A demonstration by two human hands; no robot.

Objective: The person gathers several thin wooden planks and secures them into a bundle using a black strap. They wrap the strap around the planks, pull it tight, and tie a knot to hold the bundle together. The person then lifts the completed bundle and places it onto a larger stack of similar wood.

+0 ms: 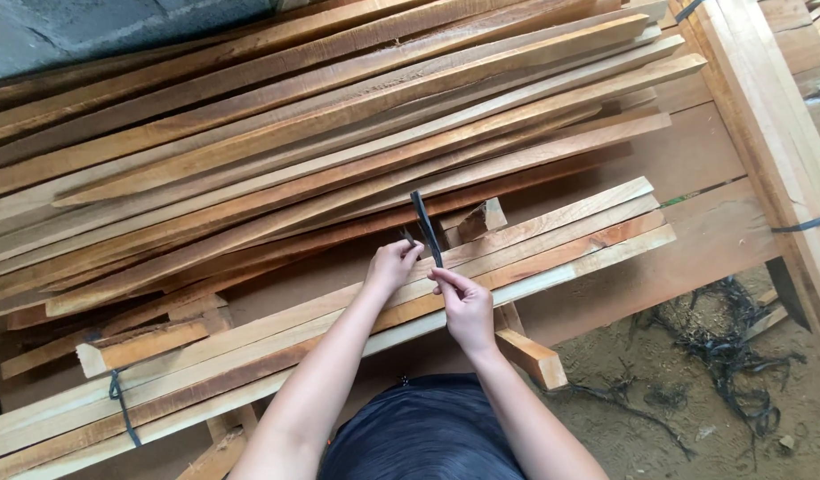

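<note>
Both hands pinch a black strap (425, 226) over the front slat bundle (517, 258): left hand (394, 265) grips the short end, right hand (463, 302) the upright end; not yet cinched, another tie (121, 404) done at far left

- black plastic strap (425, 227): thin, flat, stands nearly upright at frame centre, tilted slightly left
- lower end pinched at the bundle of long wooden slats (552, 244)

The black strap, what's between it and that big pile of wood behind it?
In the head view, between the black strap and the big pile of planks sits a small wood offcut, over a darker plank in shadow.
</note>
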